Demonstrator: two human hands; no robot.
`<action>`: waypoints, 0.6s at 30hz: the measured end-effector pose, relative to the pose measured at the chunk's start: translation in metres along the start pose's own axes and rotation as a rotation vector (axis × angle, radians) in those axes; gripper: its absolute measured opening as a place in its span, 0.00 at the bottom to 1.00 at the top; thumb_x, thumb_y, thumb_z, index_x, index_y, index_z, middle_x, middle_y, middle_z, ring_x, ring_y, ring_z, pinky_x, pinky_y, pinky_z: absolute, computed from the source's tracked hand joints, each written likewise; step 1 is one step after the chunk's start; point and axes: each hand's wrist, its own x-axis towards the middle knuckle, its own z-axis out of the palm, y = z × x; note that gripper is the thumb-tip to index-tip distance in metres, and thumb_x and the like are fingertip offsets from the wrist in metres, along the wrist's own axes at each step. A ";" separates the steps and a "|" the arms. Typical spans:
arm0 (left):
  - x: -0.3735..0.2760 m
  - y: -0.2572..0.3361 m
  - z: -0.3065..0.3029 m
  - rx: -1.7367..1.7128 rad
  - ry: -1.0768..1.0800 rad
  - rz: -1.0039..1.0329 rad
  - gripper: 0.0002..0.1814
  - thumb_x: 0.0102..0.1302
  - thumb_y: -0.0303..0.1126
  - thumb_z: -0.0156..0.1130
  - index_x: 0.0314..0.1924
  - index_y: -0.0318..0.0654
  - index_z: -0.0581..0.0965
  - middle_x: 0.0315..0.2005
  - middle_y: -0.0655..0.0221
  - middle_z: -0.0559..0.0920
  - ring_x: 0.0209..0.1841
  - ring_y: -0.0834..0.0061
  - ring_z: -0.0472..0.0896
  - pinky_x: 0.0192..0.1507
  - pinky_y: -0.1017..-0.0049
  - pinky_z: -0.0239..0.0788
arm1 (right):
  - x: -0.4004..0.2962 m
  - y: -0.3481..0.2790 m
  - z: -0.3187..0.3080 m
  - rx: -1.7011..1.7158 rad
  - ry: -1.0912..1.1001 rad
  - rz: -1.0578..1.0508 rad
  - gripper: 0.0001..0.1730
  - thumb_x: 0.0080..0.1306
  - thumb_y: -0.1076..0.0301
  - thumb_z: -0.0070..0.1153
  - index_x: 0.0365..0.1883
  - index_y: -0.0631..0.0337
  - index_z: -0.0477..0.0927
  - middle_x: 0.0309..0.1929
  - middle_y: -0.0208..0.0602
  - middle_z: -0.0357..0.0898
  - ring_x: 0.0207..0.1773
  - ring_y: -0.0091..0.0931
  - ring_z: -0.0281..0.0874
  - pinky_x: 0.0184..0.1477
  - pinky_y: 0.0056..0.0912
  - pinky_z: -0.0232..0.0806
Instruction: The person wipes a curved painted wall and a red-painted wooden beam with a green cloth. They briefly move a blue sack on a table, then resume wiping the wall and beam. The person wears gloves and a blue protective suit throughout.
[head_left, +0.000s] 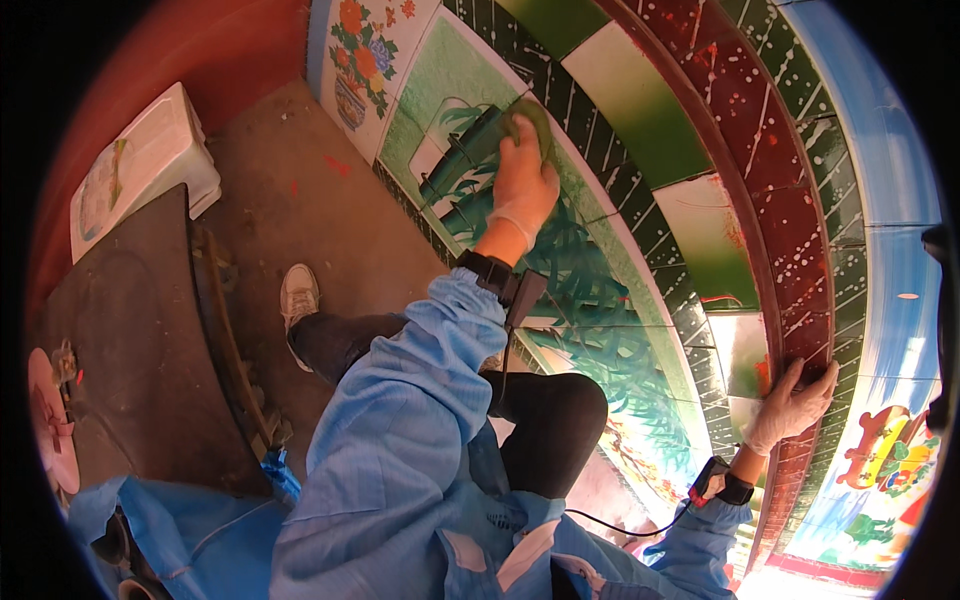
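My left hand (525, 180), in a thin clear glove, presses a green pad (531, 124) against a tiled panel (514, 90) painted with green bamboo. Its fingers lie over the pad, near the panel's upper edge. Lower right, my right hand (795, 405), gloved as well, rests on a maroon tiled ledge (795, 285) with white speckles; its fingers are apart and nothing is seen in them. Between the hands run a dark green tile border (652, 217) and green and white tiles (652, 112). Small red-orange marks show on some tiles. Both wrists bear black straps with small devices.
A dark tabletop (142, 337) stands at left beside a white plastic container (142, 165). Blue sheeting (202, 525) lies at lower left. A pink round object (54, 427) is at the left rim. A black cable (637, 533) hangs near my right wrist. My knees are close to the tiled structure.
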 end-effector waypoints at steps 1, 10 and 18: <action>0.005 0.002 -0.005 0.051 -0.043 -0.028 0.43 0.65 0.25 0.58 0.77 0.29 0.49 0.58 0.35 0.69 0.55 0.37 0.76 0.56 0.55 0.74 | 0.000 -0.001 0.000 0.037 -0.018 0.003 0.32 0.66 0.40 0.54 0.56 0.59 0.77 0.53 0.47 0.80 0.55 0.47 0.76 0.55 0.49 0.66; 0.025 -0.080 0.000 0.133 0.008 -0.503 0.47 0.66 0.27 0.61 0.79 0.32 0.45 0.64 0.38 0.67 0.58 0.40 0.78 0.58 0.57 0.76 | -0.005 0.007 0.003 0.013 -0.055 0.038 0.38 0.68 0.39 0.54 0.62 0.64 0.74 0.58 0.53 0.78 0.62 0.48 0.74 0.63 0.48 0.64; 0.041 -0.157 0.022 0.254 -0.508 -0.584 0.51 0.69 0.33 0.62 0.78 0.30 0.38 0.68 0.35 0.64 0.58 0.40 0.79 0.57 0.56 0.76 | -0.008 0.022 0.007 0.022 -0.082 0.069 0.43 0.68 0.37 0.55 0.69 0.63 0.71 0.66 0.51 0.75 0.67 0.48 0.72 0.67 0.51 0.63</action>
